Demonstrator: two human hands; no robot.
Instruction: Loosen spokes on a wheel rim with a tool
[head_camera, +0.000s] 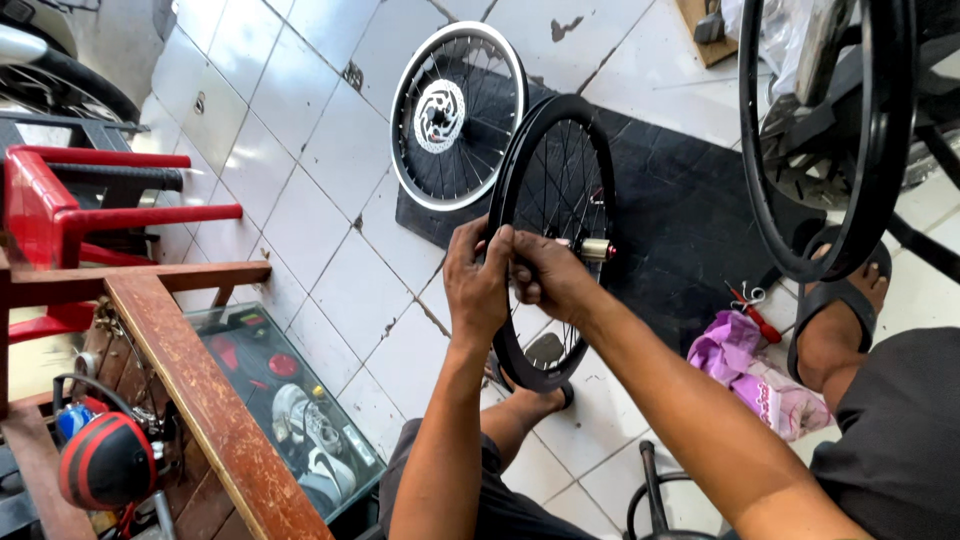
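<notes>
A black spoked bicycle wheel (560, 150) stands upright in front of me, its silver hub (594, 249) at the centre. My left hand (474, 285) grips the near side of its rim, fingers curled over the edge. My right hand (545, 275) pinches the rim right beside the left, thumb and fingers closed on it. The wheel's lower edge rests near my sandalled foot (545, 352). Both forearms reach up from the bottom of the view.
A second wheel with a silver rim and disc rotor (456, 115) leans on the tiled floor behind. A large black rim (870, 150) hangs at the right above a black mat (690, 220). Red-handled cutters (752, 308), a pink rag (745, 365), a red stool (60, 215), and a wooden glass case (200, 390).
</notes>
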